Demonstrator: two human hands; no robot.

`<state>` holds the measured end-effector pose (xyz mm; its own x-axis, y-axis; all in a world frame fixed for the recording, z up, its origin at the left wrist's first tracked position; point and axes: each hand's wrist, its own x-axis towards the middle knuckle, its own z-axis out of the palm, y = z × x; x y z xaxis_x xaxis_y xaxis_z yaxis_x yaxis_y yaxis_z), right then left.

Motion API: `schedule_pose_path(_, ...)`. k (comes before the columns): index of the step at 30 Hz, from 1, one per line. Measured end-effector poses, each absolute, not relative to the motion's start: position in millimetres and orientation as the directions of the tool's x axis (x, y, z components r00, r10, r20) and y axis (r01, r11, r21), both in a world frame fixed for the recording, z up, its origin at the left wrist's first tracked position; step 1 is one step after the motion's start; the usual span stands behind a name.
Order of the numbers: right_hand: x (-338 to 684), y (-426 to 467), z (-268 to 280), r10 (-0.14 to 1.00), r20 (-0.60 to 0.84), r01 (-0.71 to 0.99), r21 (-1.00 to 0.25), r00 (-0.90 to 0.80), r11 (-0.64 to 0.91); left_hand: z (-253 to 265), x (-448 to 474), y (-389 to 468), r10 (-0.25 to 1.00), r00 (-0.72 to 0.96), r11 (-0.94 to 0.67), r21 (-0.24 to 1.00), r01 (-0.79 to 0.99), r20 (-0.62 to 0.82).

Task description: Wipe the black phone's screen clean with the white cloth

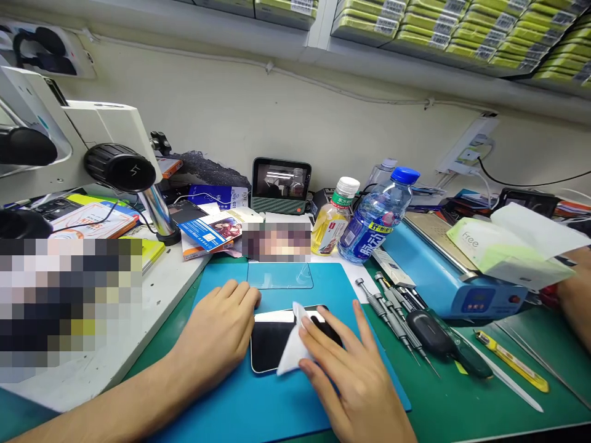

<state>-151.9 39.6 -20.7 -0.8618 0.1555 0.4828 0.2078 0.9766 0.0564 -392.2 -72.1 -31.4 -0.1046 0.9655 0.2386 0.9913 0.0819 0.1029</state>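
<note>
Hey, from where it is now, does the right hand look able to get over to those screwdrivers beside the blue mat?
Probably yes. The right hand rests on a white wipe on the phone, and the screwdrivers lie on the green mat just to its right, with nothing standing between.

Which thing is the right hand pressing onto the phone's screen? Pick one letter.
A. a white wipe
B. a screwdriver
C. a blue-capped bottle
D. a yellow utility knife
A: the right hand presses a folded white wipe onto the dark screen of the phone, while the left hand steadies the phone's edge.
</note>
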Motion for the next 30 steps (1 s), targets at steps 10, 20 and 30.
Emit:
schedule_pose_path(10,-128,59,-26,0.201,0.522,0.273,0.065,-0.829,0.960,-32,-391,-71,0.971,-0.084,0.063,0.096,0.993,0.223)
schedule_pose_path(20,-132,63,-34,0.260,0.480,0.349,0.107,-0.838,0.931,-31,-391,-71,0.973,-0.079,0.058,0.101,0.993,0.219)
schedule_pose_path(30,-129,65,-28,0.175,0.465,0.284,0.175,-0.868,0.943,-30,-390,-70,0.974,-0.064,0.047,0.085,0.995,0.219)
